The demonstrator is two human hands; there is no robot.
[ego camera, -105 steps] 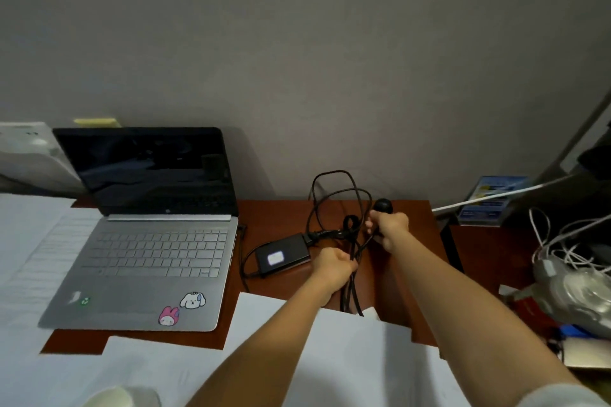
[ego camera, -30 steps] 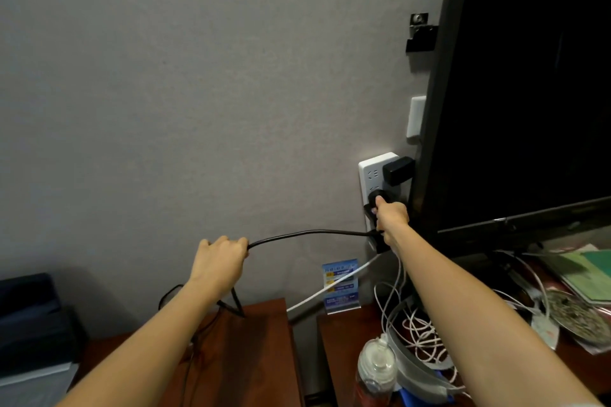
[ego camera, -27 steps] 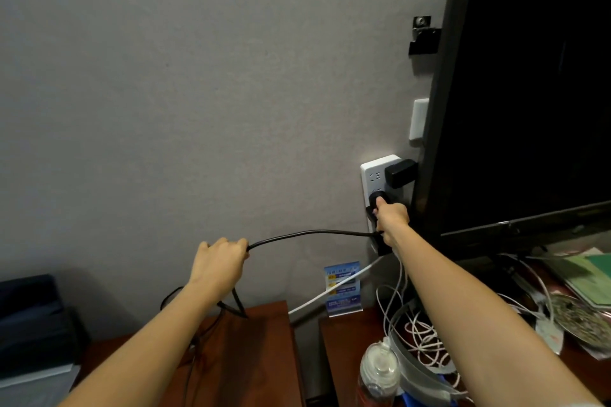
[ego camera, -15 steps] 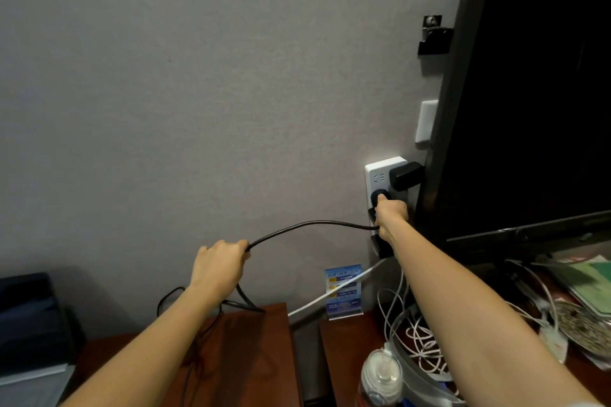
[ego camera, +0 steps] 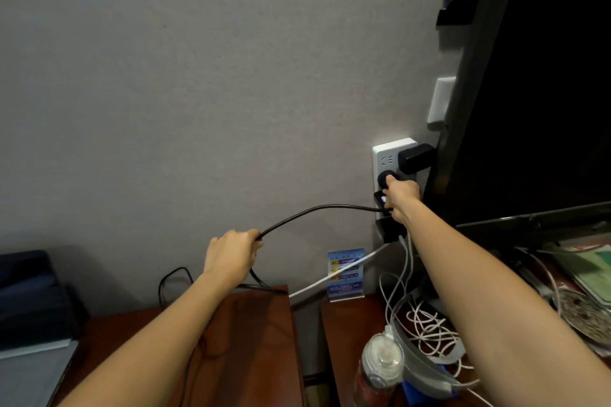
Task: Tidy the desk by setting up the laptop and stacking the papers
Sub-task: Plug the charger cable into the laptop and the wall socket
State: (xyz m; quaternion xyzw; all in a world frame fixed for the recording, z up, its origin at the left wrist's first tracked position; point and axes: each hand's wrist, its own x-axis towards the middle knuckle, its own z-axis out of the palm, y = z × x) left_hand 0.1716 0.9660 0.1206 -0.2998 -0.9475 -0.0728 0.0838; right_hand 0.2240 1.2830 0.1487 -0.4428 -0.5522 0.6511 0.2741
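Two grips share the black power cable [ego camera: 307, 212]: the right hand [ego camera: 401, 192] pinches the round plug [ego camera: 384, 178] against the white wall socket [ego camera: 391, 155], the left hand [ego camera: 233, 254] curls round the cable's slack. Best push straight in, keeping slack loose. Whether the prongs are seated is hidden; the laptop [ego camera: 31, 370] is cut off far left of both hands; no papers are in view.

laptop [ego camera: 29, 370] cut off at lower-left edge; plug [ego camera: 383, 179] mostly hidden behind right hand [ego camera: 401, 196]; card [ego camera: 345, 273] print unreadable.

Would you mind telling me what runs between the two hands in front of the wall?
In the head view, only the black power cable spans from the left hand to the right hand; behind it is bare grey wall.
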